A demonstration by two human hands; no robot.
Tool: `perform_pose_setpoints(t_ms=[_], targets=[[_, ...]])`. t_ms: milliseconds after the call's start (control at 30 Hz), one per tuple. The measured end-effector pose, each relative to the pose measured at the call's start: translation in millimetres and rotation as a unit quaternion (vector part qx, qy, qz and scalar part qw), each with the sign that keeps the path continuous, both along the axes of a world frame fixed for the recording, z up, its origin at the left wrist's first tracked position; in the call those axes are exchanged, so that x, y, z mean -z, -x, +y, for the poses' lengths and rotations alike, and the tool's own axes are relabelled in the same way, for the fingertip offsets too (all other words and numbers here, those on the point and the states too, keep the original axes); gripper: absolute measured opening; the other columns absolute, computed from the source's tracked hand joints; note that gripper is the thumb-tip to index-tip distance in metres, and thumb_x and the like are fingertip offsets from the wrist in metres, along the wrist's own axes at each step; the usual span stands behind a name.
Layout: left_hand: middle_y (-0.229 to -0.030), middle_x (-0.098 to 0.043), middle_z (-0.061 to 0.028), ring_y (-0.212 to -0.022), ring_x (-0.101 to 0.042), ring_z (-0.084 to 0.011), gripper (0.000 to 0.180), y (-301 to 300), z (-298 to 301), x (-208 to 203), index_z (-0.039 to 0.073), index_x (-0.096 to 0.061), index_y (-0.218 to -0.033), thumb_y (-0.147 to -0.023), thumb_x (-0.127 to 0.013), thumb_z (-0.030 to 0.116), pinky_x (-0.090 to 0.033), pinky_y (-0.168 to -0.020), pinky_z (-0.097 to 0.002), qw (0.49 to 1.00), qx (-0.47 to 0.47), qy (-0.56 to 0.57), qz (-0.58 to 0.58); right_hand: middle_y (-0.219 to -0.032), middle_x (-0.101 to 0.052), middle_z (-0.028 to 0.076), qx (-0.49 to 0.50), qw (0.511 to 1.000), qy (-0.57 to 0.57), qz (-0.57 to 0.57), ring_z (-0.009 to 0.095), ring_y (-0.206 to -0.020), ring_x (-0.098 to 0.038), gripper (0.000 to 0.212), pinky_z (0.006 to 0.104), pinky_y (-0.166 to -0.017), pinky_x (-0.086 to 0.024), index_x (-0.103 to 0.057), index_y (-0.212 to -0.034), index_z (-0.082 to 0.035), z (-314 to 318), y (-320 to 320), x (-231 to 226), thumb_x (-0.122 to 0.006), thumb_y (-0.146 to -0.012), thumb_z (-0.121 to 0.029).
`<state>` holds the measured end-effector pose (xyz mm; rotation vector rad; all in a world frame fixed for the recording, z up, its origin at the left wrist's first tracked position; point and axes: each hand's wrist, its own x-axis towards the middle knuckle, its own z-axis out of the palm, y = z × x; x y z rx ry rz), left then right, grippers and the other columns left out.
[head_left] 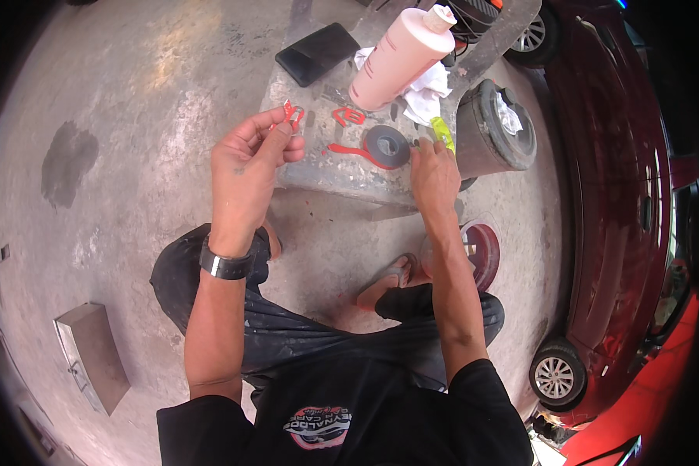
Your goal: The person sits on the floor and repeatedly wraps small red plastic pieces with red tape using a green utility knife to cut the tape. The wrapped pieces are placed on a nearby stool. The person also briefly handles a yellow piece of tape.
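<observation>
Between the thumb and fingers of my left hand [250, 159] is a small red-and-grey emblem piece [293, 113], raised above the bench's near left part. My right hand [436, 177] rests at the bench's right edge, fingers curled against the lower end of a slim yellow-green object [443, 133]; its kind is unclear. Just left of that hand lies a roll of double-sided tape [387, 146], dark with a red backing. A loose red end of it [346, 151] stretches left across the bench. Farther back, a red letter-shaped piece [349, 116] lies flat.
A worn grey bench [342, 182] stands before my knees. On it are a pink bottle [396, 66], white crumpled cloth [426, 99] and a black phone [318, 53]. A lidded bin [481, 136] and a maroon car [613, 194] stand right; a metal box [93, 357] sits left.
</observation>
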<state>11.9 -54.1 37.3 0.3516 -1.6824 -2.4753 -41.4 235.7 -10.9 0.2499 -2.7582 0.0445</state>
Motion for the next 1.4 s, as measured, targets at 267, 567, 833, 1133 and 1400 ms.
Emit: perform_pose_setpoints(t_ms=[267,567,833,1133,1400], targets=[[-0.096,-0.073,-0.0102,-0.083,-0.071,-0.0139,0.028,2,6,7,-0.007,-0.067,-0.123,-0.099,-0.067,0.008,-0.058,-0.077,-0.0275,1.0,-0.001,0.01,-0.012,-0.099,-0.065,0.017,0.02,1.0,0.01,0.021,0.039,-0.093,-0.066,0.016,0.0496,-0.079,-0.054,-0.069,-0.106,-0.004,-4,-6,-10,-0.068,-0.095,-0.016],[-0.096,-0.073,-0.01,-0.082,-0.07,-0.0137,0.029,2,9,7,-0.008,-0.066,-0.124,-0.099,-0.067,0.007,-0.058,-0.077,-0.0275,1.0,0.01,0.005,-0.003,-0.093,-0.062,0.017,-0.126,0.943,0.296,-0.079,0.035,-0.079,-0.065,0.006,0.0444,-0.071,-0.052,-0.065,-0.094,0.0,-61,-21,-28,-0.068,-0.09,-0.004],[-0.098,-0.074,-0.0088,-0.085,-0.07,-0.0132,0.03,1,3,1,-0.007,-0.067,-0.124,-0.099,-0.068,0.009,-0.058,-0.078,-0.0271,1.0,-0.012,0.012,-0.004,-0.086,-0.061,0.017,-0.201,0.897,0.344,-0.19,0.033,-0.079,-0.063,0.005,0.041,-0.071,-0.049,-0.067,-0.092,0.002,-91,-13,-16,-0.066,-0.088,-0.001],[-0.104,-0.072,-0.0096,-0.088,-0.07,-0.0136,0.029,-1,2,-5,-0.006,-0.067,-0.124,-0.1,-0.067,0.009,-0.059,-0.079,-0.0281,1.0,-0.005,0.024,-0.001,-0.09,-0.063,0.018,-0.217,0.924,0.274,-0.153,0.036,-0.083,-0.064,0.01,0.0433,-0.073,-0.05,-0.07,-0.096,0.001,-101,-3,-5,-0.067,-0.087,-0.002],[-0.103,-0.073,-0.0091,-0.087,-0.07,-0.0132,0.027,-2,-1,-6,-0.006,-0.067,-0.123,-0.1,-0.067,0.009,-0.059,-0.078,-0.028,1.0,-0.006,0.027,-0.006,-0.091,-0.063,0.018,-0.221,0.933,0.228,-0.171,0.038,-0.085,-0.064,0.008,0.045,-0.075,-0.05,-0.068,-0.094,0.0,-105,0,-4,-0.066,-0.087,-0.003]])
